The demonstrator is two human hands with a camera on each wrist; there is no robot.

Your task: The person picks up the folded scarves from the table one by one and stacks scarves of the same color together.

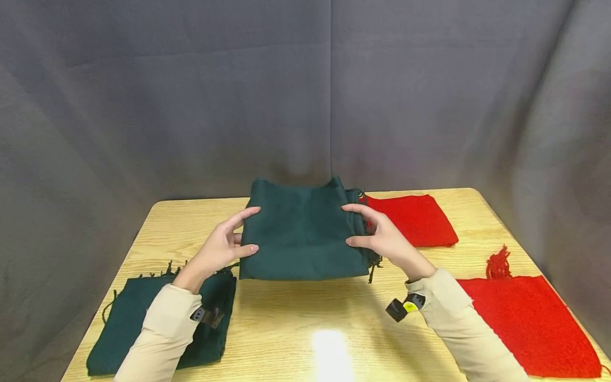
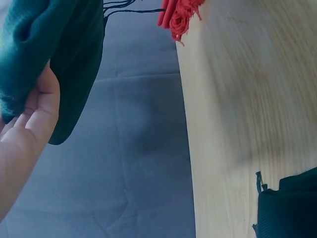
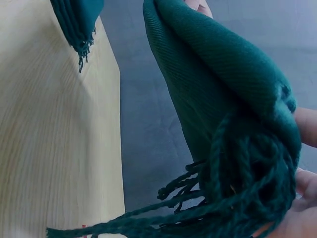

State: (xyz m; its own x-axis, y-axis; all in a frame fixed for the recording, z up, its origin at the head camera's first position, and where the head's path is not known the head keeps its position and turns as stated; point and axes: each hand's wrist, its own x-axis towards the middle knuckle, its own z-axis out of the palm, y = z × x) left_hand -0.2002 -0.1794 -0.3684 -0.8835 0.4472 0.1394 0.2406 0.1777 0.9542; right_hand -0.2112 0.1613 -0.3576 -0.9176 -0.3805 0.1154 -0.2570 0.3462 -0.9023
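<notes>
Left hand and right hand grip a fringed green scarf, seemingly raised. At its eight o'clock lies another green scarf.

Left hand: gripping | right hand: gripping | thumbs: lying apart from forefingers | forearms: slanting inward

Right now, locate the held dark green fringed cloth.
The dark green fringed cloth is central in the head view, above the table, between left hand and right hand.

I see bright white glare on near tabletop, soft shadow below raised green cloth; wrist views cooler, slightly hazy.
</notes>
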